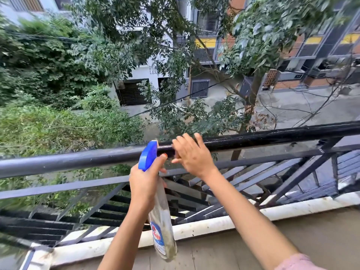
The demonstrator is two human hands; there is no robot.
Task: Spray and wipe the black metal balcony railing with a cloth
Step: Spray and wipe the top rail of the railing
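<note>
So this is the spraying part: the left hand (145,182) has its fingers (162,159) clenched round the neck of the spray bottle (162,227), blue trigger head up and the nozzle almost touching the top bar of the black railing (272,135). The right hand (191,154) is released, fingers (186,137) spread over the same bar just beside the nozzle and holding nothing. It's blurry, so I can't tell if it's touching the metal. No cloth anywhere in shot, so you'd need to grab that before the wipe can happen. The bar to the right of the hands looks glossy and wet-ish, while the stretch to the left looks dull and dusty, so my guess is that the left part is what's left to do. If it were me, I'd back the nozzle off a bit so the spray fans out instead of running in one streak, and get the right hand out of the spray path. I'd do short sections, wiping along the bar and not across it. Don't skip the lower rail and the slanted slats underneath either. Drips will likely land on the white ledge (214,225) at the bottom, so give that a pass too. And keep a firm grip on the bottle, since it's a long way down to the street (292,106).
</note>
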